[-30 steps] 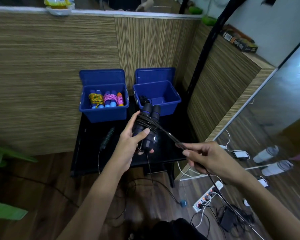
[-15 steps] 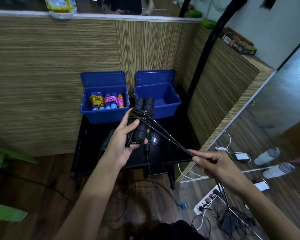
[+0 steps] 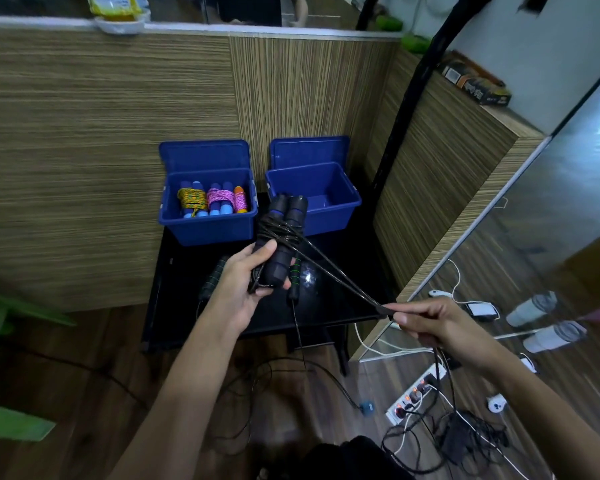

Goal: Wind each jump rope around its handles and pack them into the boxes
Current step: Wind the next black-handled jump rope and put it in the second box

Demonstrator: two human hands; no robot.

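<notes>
Above the dark surface [image 3: 329,311], paired handles [image 3: 283,237] are gripped near-upright by the left hand [image 3: 243,289], while taut rope [image 3: 336,277] is pinched down-right by right-hand fingers [image 3: 404,318].

handles [image 3: 280,244] raised, rope [image 3: 340,282] pulled tauter (rightward)

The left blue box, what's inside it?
The left blue box holds wound jump ropes, yellow and pink cord around blue and orange handles. Anything beneath them is covered.
</notes>
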